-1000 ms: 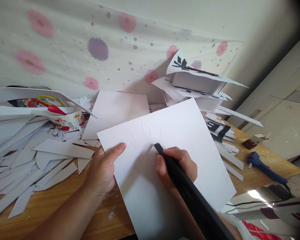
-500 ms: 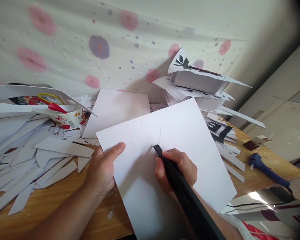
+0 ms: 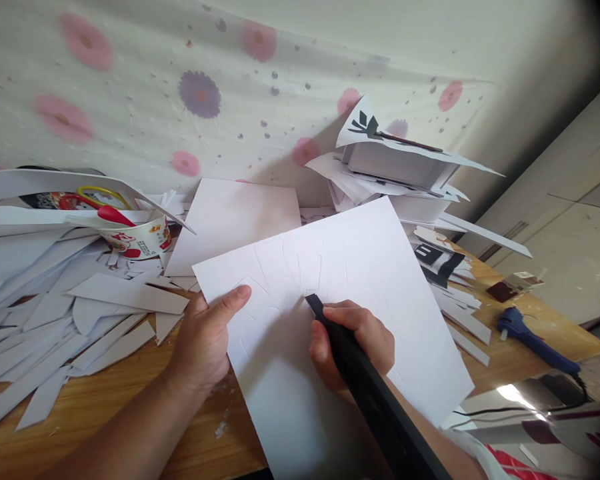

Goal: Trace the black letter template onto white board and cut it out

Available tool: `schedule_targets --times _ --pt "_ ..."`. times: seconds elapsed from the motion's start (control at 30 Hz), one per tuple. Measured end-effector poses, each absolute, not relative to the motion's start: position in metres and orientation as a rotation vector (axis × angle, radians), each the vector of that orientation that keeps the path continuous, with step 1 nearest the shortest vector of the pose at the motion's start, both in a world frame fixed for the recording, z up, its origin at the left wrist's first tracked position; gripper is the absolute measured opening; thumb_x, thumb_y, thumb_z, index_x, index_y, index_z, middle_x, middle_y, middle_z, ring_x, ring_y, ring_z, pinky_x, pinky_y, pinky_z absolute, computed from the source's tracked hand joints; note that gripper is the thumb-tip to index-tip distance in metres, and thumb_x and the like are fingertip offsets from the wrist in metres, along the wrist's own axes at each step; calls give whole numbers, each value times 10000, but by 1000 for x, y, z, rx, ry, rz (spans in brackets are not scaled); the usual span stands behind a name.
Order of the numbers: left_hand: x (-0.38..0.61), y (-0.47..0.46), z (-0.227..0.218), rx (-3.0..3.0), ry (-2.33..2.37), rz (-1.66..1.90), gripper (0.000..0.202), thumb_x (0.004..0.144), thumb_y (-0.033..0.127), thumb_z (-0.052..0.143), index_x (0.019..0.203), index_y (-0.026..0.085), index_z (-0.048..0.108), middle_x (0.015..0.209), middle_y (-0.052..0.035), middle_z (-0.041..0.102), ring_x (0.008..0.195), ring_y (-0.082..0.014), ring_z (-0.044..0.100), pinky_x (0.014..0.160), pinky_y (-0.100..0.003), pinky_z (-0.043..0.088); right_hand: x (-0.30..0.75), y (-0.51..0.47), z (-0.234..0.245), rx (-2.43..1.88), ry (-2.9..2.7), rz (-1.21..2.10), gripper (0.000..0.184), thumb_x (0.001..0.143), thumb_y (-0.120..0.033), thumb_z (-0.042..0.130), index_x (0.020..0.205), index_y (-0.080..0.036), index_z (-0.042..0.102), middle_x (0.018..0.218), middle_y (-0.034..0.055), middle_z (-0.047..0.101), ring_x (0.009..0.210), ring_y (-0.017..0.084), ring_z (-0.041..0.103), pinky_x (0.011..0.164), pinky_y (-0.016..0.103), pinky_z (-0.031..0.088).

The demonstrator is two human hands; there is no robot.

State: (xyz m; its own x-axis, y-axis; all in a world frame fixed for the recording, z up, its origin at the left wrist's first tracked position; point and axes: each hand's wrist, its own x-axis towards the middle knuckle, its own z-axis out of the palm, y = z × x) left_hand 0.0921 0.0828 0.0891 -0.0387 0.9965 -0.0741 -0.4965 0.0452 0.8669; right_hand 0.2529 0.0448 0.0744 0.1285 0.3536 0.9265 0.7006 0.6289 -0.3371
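Observation:
A white board sheet [image 3: 340,253] lies tilted in front of me, with thin curved and straight lines cut or scored into its upper half. My left hand [image 3: 207,330] grips its left edge, thumb on top and fingers hidden underneath. Closed round a long black utility knife [image 3: 355,363], my right hand [image 3: 357,337] holds the tool's tip down at the sheet's middle, beside a short line. The blade itself is too small to make out. Shadow from the hand and knife falls across the lower left of the sheet.
White paper offcuts [image 3: 95,300] heap up at left, around a paper cup [image 3: 135,237] with a red spoon [image 3: 115,215]. Another white board [image 3: 240,213] rests behind. White box shapes [image 3: 395,167] are stacked at back right. A blue glue gun [image 3: 535,343] lies on the wooden table [image 3: 520,313].
The knife tip has shifted slightly down and toward me, uncovering a short line just above it. My left hand and the sheet stay practically in place.

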Motion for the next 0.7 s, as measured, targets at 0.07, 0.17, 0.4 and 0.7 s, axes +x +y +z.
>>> schedule_targets --times 0.07,0.17,0.4,0.7 --pt "92 83 90 747 896 1411 552 583 387 848 1075 201 678 988 -78 728 913 -338 680 676 -382 603 253 45 74 -927 -1472 -329 191 702 -104 585 867 -195 557 652 -9 614 465 96 538 417 210 436" --pt "92 82 91 744 899 1405 552 582 386 849 1074 202 680 980 -73 731 918 -345 678 691 -391 600 253 46 72 -918 -1473 -327 198 701 -116 582 875 -207 560 666 -6 624 486 113 567 437 226 466" --pt "91 80 92 746 876 1375 582 595 364 855 1133 248 666 1016 -49 728 912 -333 683 723 -395 593 254 45 67 -951 -1473 -300 210 700 -130 586 886 -225 568 724 12 656 545 146 626 466 253 511" --pt "93 81 93 756 868 1373 683 625 371 837 1251 229 602 1042 -80 719 966 -358 667 743 -417 598 253 45 59 -891 -1447 -250 223 693 -108 599 888 -217 585 740 10 654 622 167 667 527 269 537"
